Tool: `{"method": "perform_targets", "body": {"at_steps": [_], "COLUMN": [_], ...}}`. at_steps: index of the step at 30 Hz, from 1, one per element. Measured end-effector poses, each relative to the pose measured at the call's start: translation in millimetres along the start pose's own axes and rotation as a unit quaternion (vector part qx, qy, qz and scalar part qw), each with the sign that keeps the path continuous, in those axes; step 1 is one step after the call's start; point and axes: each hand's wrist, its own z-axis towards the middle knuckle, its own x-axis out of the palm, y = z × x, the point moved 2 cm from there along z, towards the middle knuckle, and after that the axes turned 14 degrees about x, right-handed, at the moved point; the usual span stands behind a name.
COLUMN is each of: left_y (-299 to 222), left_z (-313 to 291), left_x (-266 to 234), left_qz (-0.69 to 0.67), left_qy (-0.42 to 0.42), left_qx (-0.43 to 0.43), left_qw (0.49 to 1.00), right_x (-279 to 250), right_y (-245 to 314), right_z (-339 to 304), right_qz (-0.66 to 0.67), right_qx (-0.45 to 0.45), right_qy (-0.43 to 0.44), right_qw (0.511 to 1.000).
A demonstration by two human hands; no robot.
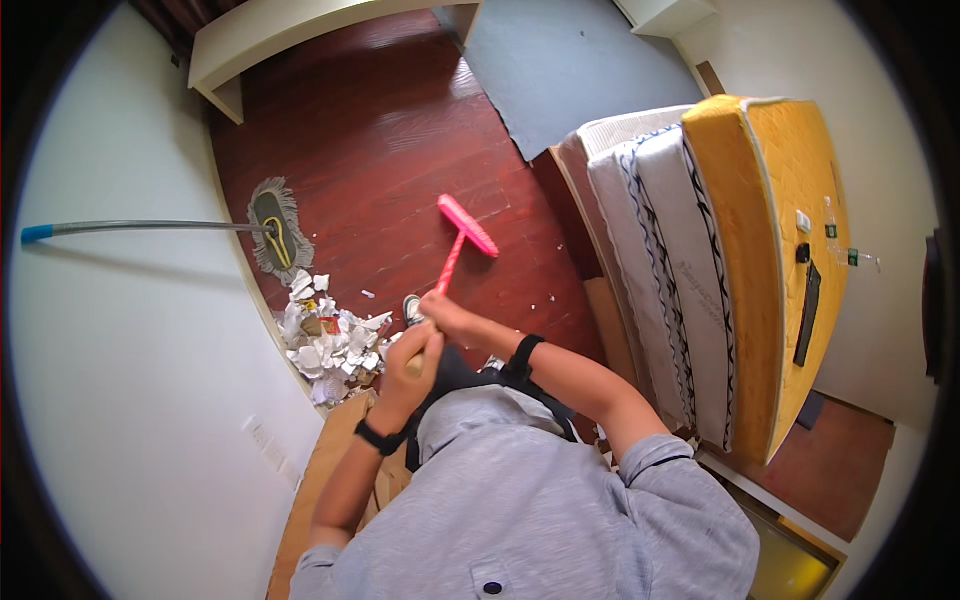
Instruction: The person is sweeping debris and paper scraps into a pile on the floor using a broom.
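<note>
Both my hands are closed around the handle of a pink broom [453,262]. My left hand [410,362] grips the upper end of the handle close to my body. Just ahead of it, my right hand [446,312] holds the handle lower down. The wide pink broom head [468,226] is at the dark red wood floor [370,130], in front of me. To the left, a heap of torn white scraps [330,345] lies along the wall. A few small white bits are scattered on the floor near the broom.
A grey flat mop [270,225] leans against the left wall, its blue-tipped handle sticking out. Several mattresses [665,280] stand on edge at the right, with bottles against the yellow one. A pale desk [330,35] stands at the back beside a grey mat [570,70]. Cardboard [325,460] lies by my left arm.
</note>
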Motion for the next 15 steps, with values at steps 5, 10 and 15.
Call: {"method": "perform_targets", "body": {"at_steps": [5,10,15], "left_y": [-50.4,-108.3,-142.9], "left_z": [-41.8,-64.6,-97.4], "left_x": [5.7,77.8,156.3], "left_qz": [0.059,0.014,-0.019], "left_qy": [0.242,0.317,0.364], "left_qx": [0.216,0.239,0.295], "left_qw": [0.944,0.918,0.883], "right_x": [18.1,-29.2,-84.9], "right_y": [-54.4,-113.1,-181.4], "right_z": [-64.5,-125.6,-200.2], "right_qz": [-0.135,-0.063,-0.012], "right_qx": [-0.015,0.006,-0.009], "right_qy": [0.098,0.169,0.174], "right_qw": [0.986,0.984,0.985]}}
